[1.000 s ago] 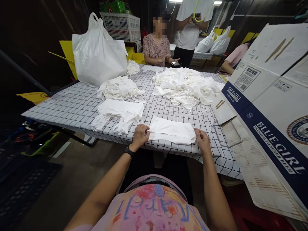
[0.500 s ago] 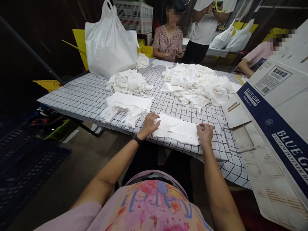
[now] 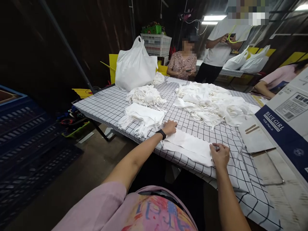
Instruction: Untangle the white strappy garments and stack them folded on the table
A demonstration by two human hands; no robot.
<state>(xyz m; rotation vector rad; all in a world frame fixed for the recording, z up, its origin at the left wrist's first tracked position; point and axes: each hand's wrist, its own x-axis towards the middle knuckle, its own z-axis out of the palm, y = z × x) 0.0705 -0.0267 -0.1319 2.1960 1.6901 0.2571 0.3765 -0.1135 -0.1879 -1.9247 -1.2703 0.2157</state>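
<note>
A flat folded white cloth [image 3: 190, 147] lies near the front edge of the checked table [image 3: 106, 104]. My left hand [image 3: 169, 127] rests on its far left corner, fingers laid flat. My right hand [image 3: 219, 154] presses on the cloth's right end with fingers curled down over it. A black watch sits on my left wrist. Just left of the cloth is a stack of folded white cloths [image 3: 141, 117] with loose straps hanging out.
A loose heap of white cloths [image 3: 211, 102] fills the table's right middle, a smaller pile [image 3: 145, 95] sits behind the stack. A big white plastic bag [image 3: 135, 67] stands at the far left corner. A Blue Girl carton [image 3: 284, 125] leans at the right. People stand and sit beyond the table.
The view has swung left and up. My left hand has slid to the cloth's far left corner; my right hand stays on its right end.
</note>
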